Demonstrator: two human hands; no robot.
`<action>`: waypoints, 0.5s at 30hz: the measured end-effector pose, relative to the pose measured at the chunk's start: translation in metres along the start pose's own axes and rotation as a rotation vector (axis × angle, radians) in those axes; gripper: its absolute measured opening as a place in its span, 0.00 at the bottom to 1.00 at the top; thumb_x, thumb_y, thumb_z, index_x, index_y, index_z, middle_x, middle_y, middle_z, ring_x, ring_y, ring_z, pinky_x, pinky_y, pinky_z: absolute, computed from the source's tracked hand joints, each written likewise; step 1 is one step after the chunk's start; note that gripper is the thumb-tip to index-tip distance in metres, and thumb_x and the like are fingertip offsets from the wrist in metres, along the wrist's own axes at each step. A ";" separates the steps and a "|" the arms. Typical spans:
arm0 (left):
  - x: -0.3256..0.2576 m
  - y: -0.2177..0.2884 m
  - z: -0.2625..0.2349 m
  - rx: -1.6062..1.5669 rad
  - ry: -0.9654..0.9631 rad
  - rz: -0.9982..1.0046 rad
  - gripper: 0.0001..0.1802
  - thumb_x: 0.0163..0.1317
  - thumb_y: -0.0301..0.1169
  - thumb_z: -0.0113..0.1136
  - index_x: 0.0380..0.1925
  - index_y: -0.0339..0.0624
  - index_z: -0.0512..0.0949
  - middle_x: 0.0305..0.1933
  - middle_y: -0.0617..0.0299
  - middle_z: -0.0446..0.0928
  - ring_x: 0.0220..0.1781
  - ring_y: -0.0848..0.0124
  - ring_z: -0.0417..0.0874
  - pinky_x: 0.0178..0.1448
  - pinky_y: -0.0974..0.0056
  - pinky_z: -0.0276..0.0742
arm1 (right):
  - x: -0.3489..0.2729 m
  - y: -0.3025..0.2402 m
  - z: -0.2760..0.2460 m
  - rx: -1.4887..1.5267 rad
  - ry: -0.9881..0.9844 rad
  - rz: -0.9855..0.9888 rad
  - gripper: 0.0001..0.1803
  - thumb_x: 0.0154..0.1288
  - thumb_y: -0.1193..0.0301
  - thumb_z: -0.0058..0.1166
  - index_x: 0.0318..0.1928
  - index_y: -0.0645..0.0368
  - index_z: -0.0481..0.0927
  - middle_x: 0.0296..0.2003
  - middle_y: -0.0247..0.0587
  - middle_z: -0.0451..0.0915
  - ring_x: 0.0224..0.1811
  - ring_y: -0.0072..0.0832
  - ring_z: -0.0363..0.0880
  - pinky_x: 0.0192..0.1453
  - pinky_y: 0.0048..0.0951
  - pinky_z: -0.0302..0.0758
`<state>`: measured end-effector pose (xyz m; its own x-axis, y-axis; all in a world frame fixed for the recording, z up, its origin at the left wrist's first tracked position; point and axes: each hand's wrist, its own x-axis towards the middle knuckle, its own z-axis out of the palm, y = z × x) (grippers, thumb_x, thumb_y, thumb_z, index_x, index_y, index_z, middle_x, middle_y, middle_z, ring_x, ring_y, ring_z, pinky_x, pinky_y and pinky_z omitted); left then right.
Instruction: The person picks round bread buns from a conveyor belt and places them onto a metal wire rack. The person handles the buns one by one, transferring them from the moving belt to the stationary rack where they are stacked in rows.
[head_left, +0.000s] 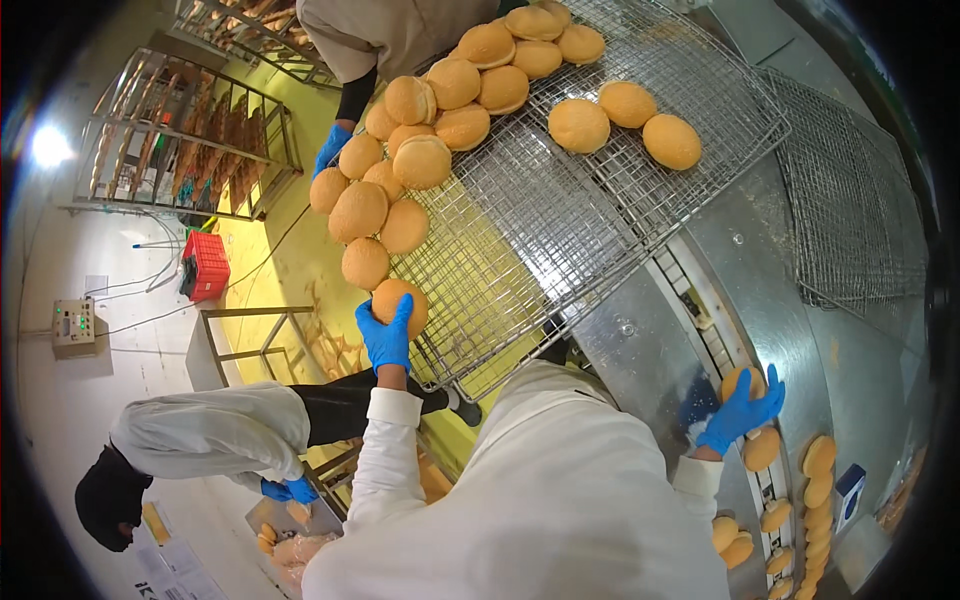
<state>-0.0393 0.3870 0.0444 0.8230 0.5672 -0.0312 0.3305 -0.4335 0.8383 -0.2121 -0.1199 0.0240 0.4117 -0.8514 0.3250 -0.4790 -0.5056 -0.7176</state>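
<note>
a white coat [520,500] is filling the spot closest to the camera. the left hand [386,340], in a blue glove, is touching a round bun [391,289] by the left edge of the wire rack [478,243]; its thumb and fingers are standing apart on the bun's near side, and i cannot tell if they are squeezing. the right hand [742,410] is reaching far out to the side with its fingers spread wide, and its thumb is lying over another bun [731,384] on the curved belt [697,309]. below that, a long row of buns [818,490] is lying beside the belt. up past the left hand, a big heap of buns [420,145] is covering the rack's edge, and three buns [626,122] are sitting apart. the step in hand is looking like moving buns between belt and rack, but i cannot tell which way. i think the next move is calling for soft fingers, because buns may be squashing easily. farther out, a helper [415,35] is holding a blue glove [332,148] near the heap, and a second helper [215,430] is bending over.
</note>
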 end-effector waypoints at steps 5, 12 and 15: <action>-0.029 0.054 0.028 -0.042 -0.096 0.270 0.37 0.48 0.32 0.77 0.54 0.38 0.65 0.51 0.57 0.69 0.56 0.62 0.74 0.64 0.58 0.70 | -0.025 -0.086 0.036 0.698 -0.843 0.229 0.21 0.62 0.72 0.61 0.55 0.60 0.77 0.50 0.38 0.77 0.53 0.27 0.74 0.59 0.31 0.72; -0.054 0.046 0.071 -0.434 -0.615 0.289 0.24 0.71 0.28 0.51 0.65 0.33 0.67 0.66 0.53 0.69 0.69 0.60 0.68 0.67 0.56 0.71 | -0.035 -0.126 0.036 1.056 -1.212 0.286 0.32 0.61 0.68 0.65 0.65 0.57 0.70 0.59 0.42 0.72 0.62 0.32 0.71 0.69 0.35 0.67; 0.069 0.045 0.033 0.037 0.032 0.102 0.32 0.62 0.45 0.64 0.57 0.28 0.73 0.54 0.48 0.77 0.51 0.59 0.78 0.57 0.53 0.79 | -0.025 -0.093 0.027 0.909 -0.783 0.346 0.30 0.63 0.67 0.63 0.64 0.57 0.71 0.59 0.42 0.73 0.62 0.32 0.72 0.69 0.35 0.68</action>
<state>0.0476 0.3840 0.0623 0.8385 0.5402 0.0711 0.2629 -0.5155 0.8155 -0.1574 -0.0476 0.0662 0.8712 -0.4506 -0.1949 -0.0732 0.2733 -0.9591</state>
